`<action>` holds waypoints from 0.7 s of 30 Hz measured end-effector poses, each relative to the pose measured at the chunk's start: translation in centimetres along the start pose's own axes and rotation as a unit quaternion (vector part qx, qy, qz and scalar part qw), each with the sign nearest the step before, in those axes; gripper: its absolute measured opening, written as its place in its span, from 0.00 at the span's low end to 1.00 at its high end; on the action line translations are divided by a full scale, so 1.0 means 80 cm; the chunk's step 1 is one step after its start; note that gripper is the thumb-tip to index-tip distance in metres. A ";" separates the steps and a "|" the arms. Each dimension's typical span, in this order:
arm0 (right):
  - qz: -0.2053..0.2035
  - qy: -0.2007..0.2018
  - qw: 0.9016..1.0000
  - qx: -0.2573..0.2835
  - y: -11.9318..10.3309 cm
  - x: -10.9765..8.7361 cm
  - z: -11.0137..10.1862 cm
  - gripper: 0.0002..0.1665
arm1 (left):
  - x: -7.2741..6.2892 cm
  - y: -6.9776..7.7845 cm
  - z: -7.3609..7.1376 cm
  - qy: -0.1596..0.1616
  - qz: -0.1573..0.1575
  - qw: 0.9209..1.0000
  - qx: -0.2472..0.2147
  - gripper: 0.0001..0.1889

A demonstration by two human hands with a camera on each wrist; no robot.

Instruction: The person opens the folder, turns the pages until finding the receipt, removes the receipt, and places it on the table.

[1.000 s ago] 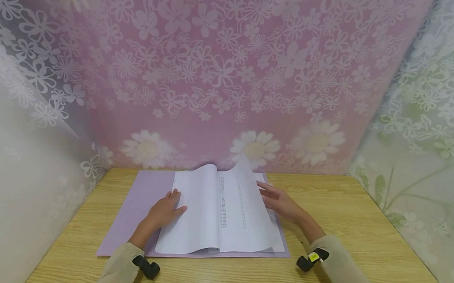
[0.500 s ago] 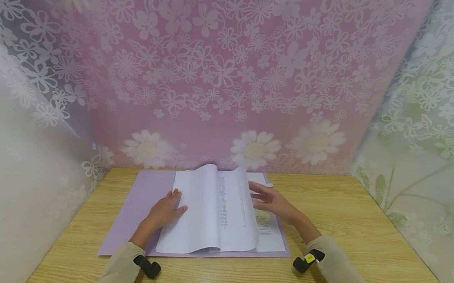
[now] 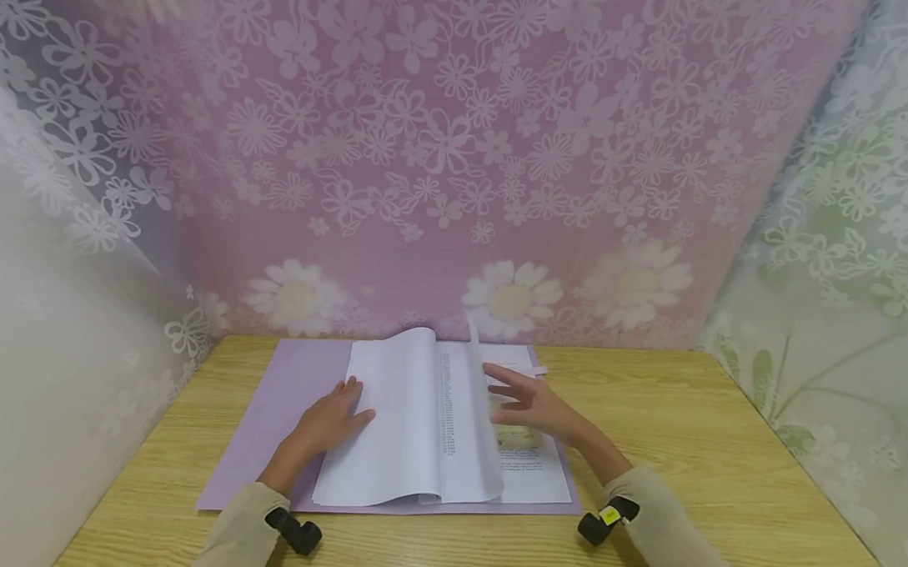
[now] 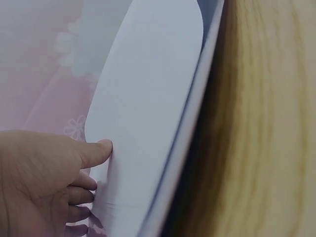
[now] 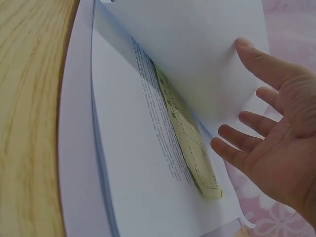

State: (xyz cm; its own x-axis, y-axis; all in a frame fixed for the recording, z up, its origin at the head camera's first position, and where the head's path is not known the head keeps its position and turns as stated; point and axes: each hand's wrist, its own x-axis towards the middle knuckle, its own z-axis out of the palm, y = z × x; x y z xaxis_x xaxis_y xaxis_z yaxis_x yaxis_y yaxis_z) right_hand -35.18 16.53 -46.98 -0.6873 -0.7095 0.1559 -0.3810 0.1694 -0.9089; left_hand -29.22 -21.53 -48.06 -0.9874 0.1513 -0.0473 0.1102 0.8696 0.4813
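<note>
A lavender folder (image 3: 293,386) lies spread on the table, holding a stack of white paper pages. My left hand (image 3: 332,415) rests on the outer edge of the left-hand pages (image 3: 392,431), thumb extended on the paper in the left wrist view. On the right, one sheet (image 3: 473,443) stands raised and curved. The spread, mostly straight fingers of my right hand (image 3: 540,410) touch its outer side, pushing it leftward. Beneath it, a printed page (image 5: 148,163) shows lines of text and a yellowish picture (image 5: 192,143).
A wooden table (image 3: 681,442) extends beyond the folder on both sides. A small pale tab (image 3: 541,371) sticks out at the folder's upper right. Behind the table hangs a pink flowered curtain (image 3: 397,190), with pale flowered sheets at both sides.
My right hand has moved left, swinging the raised sheet toward the middle. More of the text and yellowish picture underneath now shows. My left hand has stayed in place.
</note>
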 end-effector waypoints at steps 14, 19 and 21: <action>0.023 -0.014 0.997 -0.075 -0.015 0.006 0.009 0.48 | -0.003 0.022 -0.011 0.049 0.058 0.993 -0.093 0.30; 0.017 -0.022 0.996 -0.082 -0.021 0.010 0.014 0.50 | -0.006 0.047 -0.006 0.065 0.083 0.978 -0.178 0.30; 0.014 -0.024 0.996 -0.084 -0.024 0.011 0.016 0.50 | -0.007 0.056 -0.004 0.061 0.080 0.972 -0.210 0.31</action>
State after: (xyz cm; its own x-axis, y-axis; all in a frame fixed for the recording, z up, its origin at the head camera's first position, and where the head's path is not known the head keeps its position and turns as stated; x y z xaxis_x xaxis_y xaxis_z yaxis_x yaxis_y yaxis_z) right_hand -34.29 14.72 -45.60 -0.6701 -0.7341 0.1094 -0.4635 0.2988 -0.8342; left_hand -28.20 -17.84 -45.62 -0.9704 0.1899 0.1493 0.2324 0.5664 0.7907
